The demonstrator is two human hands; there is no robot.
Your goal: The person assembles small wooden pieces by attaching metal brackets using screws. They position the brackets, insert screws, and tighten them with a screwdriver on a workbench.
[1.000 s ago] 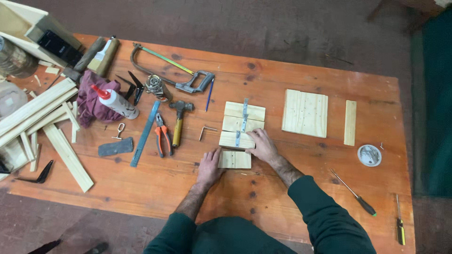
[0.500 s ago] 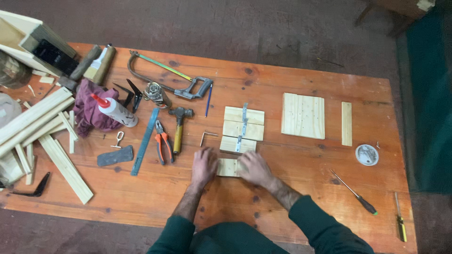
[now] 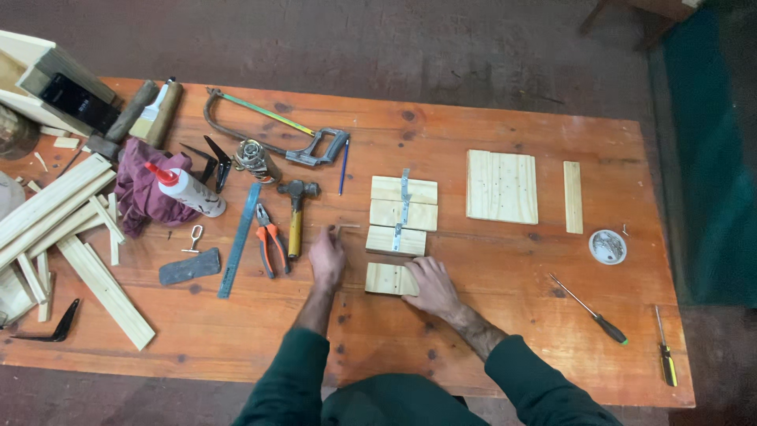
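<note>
My right hand [image 3: 430, 285] rests on the right end of a small loose wooden slat [image 3: 386, 278] lying on the orange table [image 3: 489, 331]. Just above it lie three slats joined by a metal strip [image 3: 402, 213]. My left hand [image 3: 326, 256] is to the left of the slat, fingers reaching to a small L-shaped metal piece [image 3: 342, 229] beside the hammer [image 3: 296, 213]. Whether the fingers pinch that piece is unclear.
Pliers [image 3: 268, 241], a steel ruler [image 3: 240, 237], a glue bottle [image 3: 186, 189] on a purple cloth and a hacksaw [image 3: 272, 130] lie left. Wood strips [image 3: 55, 221] pile at the left edge. A square board [image 3: 501, 186], narrow slat [image 3: 572, 197], round tin [image 3: 608, 246] and two screwdrivers [image 3: 591, 309] lie right.
My left hand slid off the loose slat to the left and up toward the L-shaped piece. My right hand moved down from the joined slats onto the loose slat's right end.
</note>
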